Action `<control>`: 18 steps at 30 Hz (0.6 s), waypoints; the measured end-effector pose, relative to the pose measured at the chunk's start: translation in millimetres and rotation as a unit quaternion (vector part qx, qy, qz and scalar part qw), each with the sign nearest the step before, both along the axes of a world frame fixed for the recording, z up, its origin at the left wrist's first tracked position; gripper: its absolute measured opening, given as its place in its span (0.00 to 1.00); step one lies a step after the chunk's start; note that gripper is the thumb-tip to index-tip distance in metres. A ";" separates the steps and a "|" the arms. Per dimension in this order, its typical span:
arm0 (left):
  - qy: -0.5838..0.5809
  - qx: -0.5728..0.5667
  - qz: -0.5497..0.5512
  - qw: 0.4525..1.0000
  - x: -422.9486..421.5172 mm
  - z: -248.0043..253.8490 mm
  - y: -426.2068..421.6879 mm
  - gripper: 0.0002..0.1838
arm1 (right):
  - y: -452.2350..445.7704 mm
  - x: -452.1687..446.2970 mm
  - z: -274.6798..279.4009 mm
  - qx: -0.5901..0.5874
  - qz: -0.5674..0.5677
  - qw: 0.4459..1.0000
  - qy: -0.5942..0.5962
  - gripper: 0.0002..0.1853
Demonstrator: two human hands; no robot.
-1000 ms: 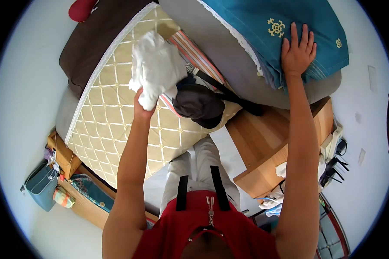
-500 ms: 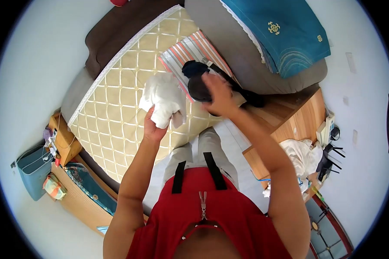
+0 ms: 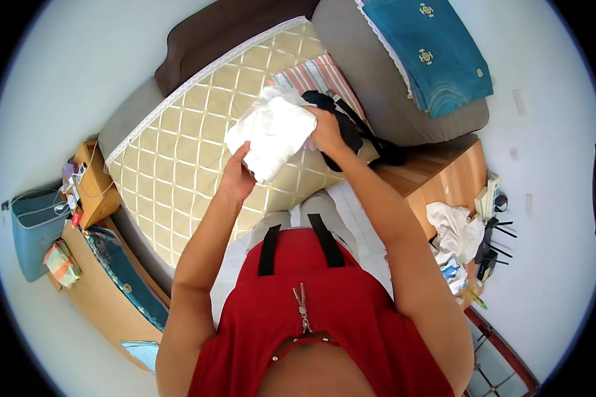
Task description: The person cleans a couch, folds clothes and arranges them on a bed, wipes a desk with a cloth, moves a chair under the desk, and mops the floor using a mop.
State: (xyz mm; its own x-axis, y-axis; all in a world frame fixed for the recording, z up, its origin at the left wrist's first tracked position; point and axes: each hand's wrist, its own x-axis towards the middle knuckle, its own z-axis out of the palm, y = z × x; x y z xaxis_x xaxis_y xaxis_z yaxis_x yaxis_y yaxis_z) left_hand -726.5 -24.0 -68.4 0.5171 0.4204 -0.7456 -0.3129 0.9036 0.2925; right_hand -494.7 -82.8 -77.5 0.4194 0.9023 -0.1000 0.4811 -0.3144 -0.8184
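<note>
A bunched white cloth [image 3: 271, 135] is held up between my two hands above the sofa seat. My left hand [image 3: 238, 173] grips its lower left edge, thumb on top. At its right edge my right hand [image 3: 326, 132] has its fingers closed on the cloth, partly hidden behind it. Just beyond the right hand lies a black bag [image 3: 349, 131] with a strap, on a striped cushion [image 3: 338, 79]. The cloth covers part of that cushion.
A beige lattice-pattern cover [image 3: 179, 165] spreads over the seat. On the grey armrest [image 3: 377, 86] lies a teal cloth [image 3: 437, 59]. To the right stands a wooden table [image 3: 453, 178] with crumpled white fabric [image 3: 453, 228] and a black router [image 3: 490, 245].
My right hand has moved left from above the black bag onto the white cloth, which now looks more spread out. The left hand keeps its hold. The view has shifted slightly.
</note>
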 end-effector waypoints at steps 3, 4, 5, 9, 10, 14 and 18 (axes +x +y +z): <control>0.008 0.025 0.020 0.999 -9.5 -2.5 11.6 0.25 | 10.3 9.7 19.3 -0.060 0.100 0.988 -0.104 0.13; -0.002 0.028 0.031 0.999 -12.9 -2.8 18.2 0.25 | 14.1 12.3 24.9 -0.072 0.132 0.978 -0.145 0.13; -0.013 0.030 0.041 0.999 -12.8 1.5 24.5 0.24 | 19.0 14.4 32.6 -0.087 0.156 0.967 -0.180 0.12; -0.042 0.018 0.080 0.996 -12.1 20.7 40.3 0.25 | 22.7 13.5 58.2 -0.157 0.238 0.932 -0.224 0.10; -0.053 0.024 0.082 0.995 -11.3 23.6 42.9 0.26 | 20.9 17.8 45.2 -0.163 0.265 0.925 -0.218 0.10; -0.009 0.066 0.087 0.994 -1.8 42.0 42.5 0.23 | -1.4 6.1 43.9 -0.093 0.300 0.943 -0.110 0.44; 0.047 0.097 0.102 0.989 24.5 79.7 27.7 0.21 | -15.2 -50.6 56.1 0.129 0.243 0.959 -0.065 0.58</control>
State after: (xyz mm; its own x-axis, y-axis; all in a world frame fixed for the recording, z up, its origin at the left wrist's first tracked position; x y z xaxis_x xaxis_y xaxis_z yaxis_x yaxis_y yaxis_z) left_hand -702.0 3.7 11.4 0.3384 0.6494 -0.6810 -0.4463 0.7479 0.4914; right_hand -545.3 -98.0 -21.4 -0.0633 0.9820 0.1778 0.6223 0.1782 -0.7622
